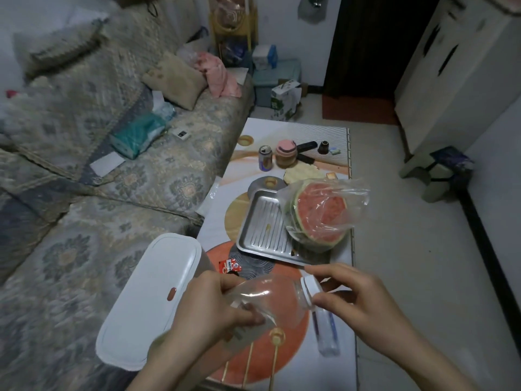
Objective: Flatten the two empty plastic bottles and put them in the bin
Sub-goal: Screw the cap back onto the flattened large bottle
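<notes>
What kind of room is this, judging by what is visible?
Most likely a home living room: a long sofa with a patterned quilted cover stands beside a low table with an orange-and-white patterned top, which holds a cut watermelon in clear plastic wrap.

Clear bottle (270,299) with a white cap (311,292); white bin lid (146,303); silver ridged tray (262,224); red-fleshed, green-rinded watermelon (318,214); orange-circled white table (324,131); grey-blue floral sofa (93,221).
</notes>
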